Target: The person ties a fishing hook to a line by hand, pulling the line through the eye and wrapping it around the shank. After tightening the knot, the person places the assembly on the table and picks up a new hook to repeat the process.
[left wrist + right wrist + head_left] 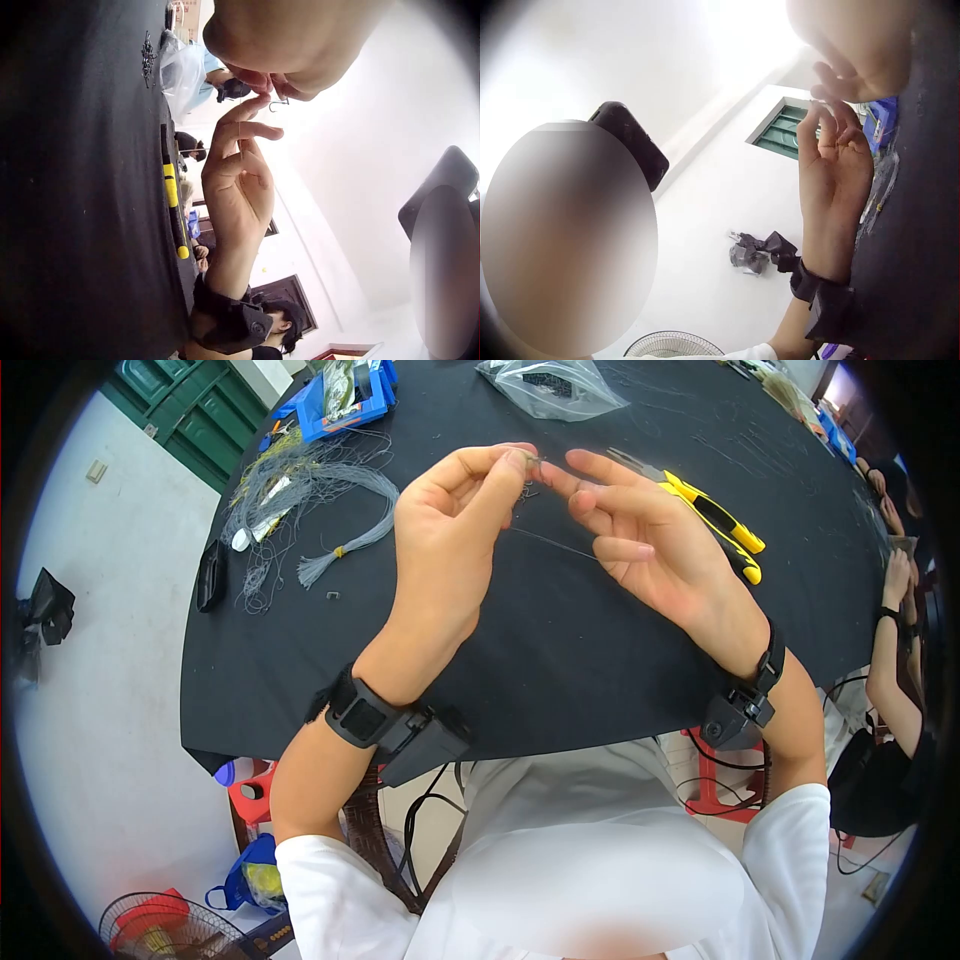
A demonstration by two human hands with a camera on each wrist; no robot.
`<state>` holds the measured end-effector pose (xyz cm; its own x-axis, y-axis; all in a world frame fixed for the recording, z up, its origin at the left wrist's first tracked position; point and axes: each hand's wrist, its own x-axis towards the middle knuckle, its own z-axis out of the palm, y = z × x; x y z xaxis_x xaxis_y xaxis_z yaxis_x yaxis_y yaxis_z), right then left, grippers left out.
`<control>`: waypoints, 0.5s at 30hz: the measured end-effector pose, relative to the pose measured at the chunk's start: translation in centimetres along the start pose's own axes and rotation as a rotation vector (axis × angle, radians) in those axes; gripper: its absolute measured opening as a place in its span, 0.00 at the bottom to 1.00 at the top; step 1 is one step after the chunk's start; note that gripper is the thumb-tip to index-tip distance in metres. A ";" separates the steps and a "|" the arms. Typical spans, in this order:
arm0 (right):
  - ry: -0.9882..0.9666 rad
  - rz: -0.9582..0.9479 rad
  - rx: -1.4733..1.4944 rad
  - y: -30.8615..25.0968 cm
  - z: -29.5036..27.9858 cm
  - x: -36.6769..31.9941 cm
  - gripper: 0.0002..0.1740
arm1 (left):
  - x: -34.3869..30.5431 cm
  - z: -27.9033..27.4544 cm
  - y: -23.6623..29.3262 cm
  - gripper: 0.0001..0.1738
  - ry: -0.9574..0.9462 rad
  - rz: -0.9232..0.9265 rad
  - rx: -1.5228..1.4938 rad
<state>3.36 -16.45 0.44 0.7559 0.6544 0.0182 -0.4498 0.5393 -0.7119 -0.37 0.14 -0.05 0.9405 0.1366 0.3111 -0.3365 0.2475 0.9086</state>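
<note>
While the head view shows most of the black-covered bench (pixel 560 695), the wrist views show only portions of it. At the bench's far left lies a tangle of grey line (pixel 375 505), one end bound with a yellow tie (pixel 339 552). Beyond it sits a blue tray (pixel 350 428); a clear plastic bag (pixel 555 392) lies farther to the right. Above the bench, the left hand (pixel 445 545) maintains a narrow grip, thumb and forefinger pinching a small hook. The right hand (pixel 665 545) has its fingers spread, one fingertip at the pinch point; its grip is wide. A yellow-and-black hand tool (pixel 715 515) lies just beside the right hand in the head view. Loose dark hooks (pixel 148 58) form a distinct pile in the left wrist view. The small hook (pixel 277 106) shows its curve only there, projecting below the left fingertips; the right wrist view does not resolve it.
</note>
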 end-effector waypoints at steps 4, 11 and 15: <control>-0.055 0.026 0.032 0.7 -0.4 0.0 0.18 | 0.1 -0.3 -0.1 0.11 -0.029 0.018 0.049; -0.052 0.020 0.035 0.7 -0.1 0.1 0.19 | 0.4 -0.4 -0.3 0.11 -0.050 0.021 0.031; -0.068 0.035 0.036 0.6 -0.2 0.2 0.19 | 0.3 -0.4 -0.1 0.10 -0.071 0.018 0.058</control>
<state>3.36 -16.05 -0.15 0.7060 0.7069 0.0424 -0.4929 0.5334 -0.6874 -0.12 0.56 -0.14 0.9358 0.0721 0.3450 -0.3524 0.1893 0.9165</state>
